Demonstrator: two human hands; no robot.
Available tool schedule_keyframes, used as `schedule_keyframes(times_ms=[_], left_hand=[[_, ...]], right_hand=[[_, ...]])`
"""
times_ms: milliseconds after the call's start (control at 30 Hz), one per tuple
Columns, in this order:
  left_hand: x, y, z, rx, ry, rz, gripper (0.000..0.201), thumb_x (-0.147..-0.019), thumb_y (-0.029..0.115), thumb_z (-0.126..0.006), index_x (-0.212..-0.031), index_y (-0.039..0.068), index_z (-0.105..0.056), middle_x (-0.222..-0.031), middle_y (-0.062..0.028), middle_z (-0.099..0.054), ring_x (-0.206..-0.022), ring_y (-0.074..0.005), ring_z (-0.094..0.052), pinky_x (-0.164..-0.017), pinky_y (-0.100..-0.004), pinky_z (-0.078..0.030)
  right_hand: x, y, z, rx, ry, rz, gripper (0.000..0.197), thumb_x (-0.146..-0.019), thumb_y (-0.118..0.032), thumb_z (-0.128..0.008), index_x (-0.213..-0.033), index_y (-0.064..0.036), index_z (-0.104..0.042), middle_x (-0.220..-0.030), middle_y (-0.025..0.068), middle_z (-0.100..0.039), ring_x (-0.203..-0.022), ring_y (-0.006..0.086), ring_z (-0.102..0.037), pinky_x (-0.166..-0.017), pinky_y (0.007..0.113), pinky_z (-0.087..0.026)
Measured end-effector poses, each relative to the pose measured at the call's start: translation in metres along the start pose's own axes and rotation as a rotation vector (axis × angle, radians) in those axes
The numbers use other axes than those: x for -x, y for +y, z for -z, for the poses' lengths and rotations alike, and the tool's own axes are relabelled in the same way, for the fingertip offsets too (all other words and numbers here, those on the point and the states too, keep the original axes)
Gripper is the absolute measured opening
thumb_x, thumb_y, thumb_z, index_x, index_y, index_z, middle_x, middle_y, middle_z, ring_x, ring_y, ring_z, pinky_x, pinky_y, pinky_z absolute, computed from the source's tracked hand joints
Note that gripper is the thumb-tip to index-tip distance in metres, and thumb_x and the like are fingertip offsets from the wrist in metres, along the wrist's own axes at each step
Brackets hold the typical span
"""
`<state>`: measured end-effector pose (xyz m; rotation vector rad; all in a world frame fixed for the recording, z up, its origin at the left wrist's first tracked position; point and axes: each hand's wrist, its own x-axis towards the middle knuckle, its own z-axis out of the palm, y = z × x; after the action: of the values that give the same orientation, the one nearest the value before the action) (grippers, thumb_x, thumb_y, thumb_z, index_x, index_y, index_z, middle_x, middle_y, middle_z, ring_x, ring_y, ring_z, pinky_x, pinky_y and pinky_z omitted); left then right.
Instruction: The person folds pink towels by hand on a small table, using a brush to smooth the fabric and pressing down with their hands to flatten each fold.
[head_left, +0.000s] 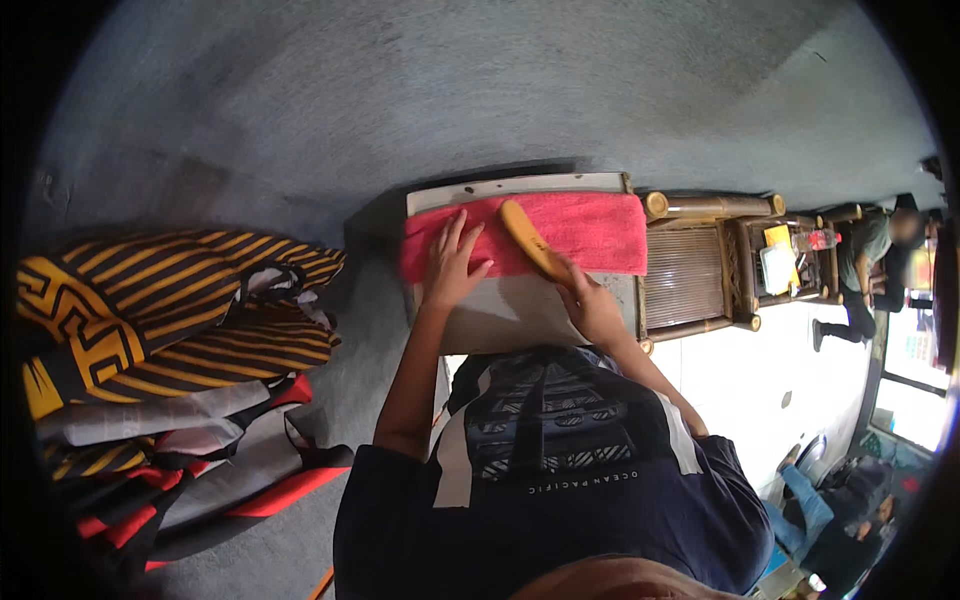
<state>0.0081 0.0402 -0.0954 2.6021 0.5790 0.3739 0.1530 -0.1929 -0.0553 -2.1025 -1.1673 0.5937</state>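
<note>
A red towel (600, 225) is spread flat across the far part of a small pale table (500, 318). My left hand (456, 265) lies on the left part of the towel, fingers spread and holding nothing. On the right, my right hand (594, 308) is closed round the near end of a long, curved, yellow-brown wooden brush (530, 240). The brush slants away to the left over the towel; its underside, with any bristles, is hidden.
Striped and red-black garments (180, 310) hang at the left. A grey wall (480, 90) rises behind the table. To the right stands a bamboo bench (690, 270) with a plastic bottle (822, 240) beyond. One person (868, 260) sits farther right, another (840, 520) lower right.
</note>
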Motion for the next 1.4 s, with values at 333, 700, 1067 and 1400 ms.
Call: schedule_keyframes(times_ms=[333,700,1067,1400], left_hand=[[0.045,0.014,0.0,-0.039,0.162,0.02,0.061,-0.072,0.012,-0.068,-0.131,0.013,-0.051,-0.145,-0.0141,-0.037,-0.128,-0.0376,-0.041,-0.103,-0.0467,-0.037],[0.043,-0.037,0.018,-0.273,0.286,0.257,0.049,-0.063,0.002,-0.069,-0.11,0.011,-0.058,-0.117,-0.0096,-0.05,-0.11,-0.0308,-0.049,-0.092,-0.0466,-0.039],[0.073,-0.074,0.036,-0.277,0.548,0.083,0.028,-0.068,-0.002,-0.062,-0.094,0.008,-0.066,-0.096,-0.0104,-0.058,-0.093,-0.0311,-0.058,-0.08,-0.0445,-0.046],[0.134,-0.054,0.05,0.013,0.098,0.116,0.044,-0.069,-0.002,-0.055,-0.112,0.007,-0.06,-0.112,-0.0115,-0.056,-0.106,-0.0314,-0.053,-0.092,-0.0445,-0.039]], right_hand=[[0.008,0.061,0.029,0.355,0.163,-0.129,0.065,-0.083,-0.024,-0.064,-0.141,-0.0159,-0.036,-0.103,0.0218,-0.065,-0.077,0.04,-0.066,-0.065,0.048,-0.054],[-0.006,0.061,0.035,0.453,0.19,-0.207,0.048,-0.08,-0.013,-0.057,-0.127,-0.0116,-0.048,-0.121,0.0201,-0.052,-0.08,0.0444,-0.062,-0.062,0.051,-0.052],[-0.009,0.073,0.049,0.595,0.168,-0.186,0.027,-0.084,-0.012,-0.055,-0.111,-0.0104,-0.054,-0.106,0.0132,-0.06,-0.074,0.0401,-0.065,-0.06,0.049,-0.054],[0.046,0.045,0.063,0.115,0.197,-0.136,0.048,-0.085,-0.002,-0.058,-0.131,-0.0099,-0.049,-0.115,0.0176,-0.057,-0.1,0.034,-0.061,-0.08,0.041,-0.052]])
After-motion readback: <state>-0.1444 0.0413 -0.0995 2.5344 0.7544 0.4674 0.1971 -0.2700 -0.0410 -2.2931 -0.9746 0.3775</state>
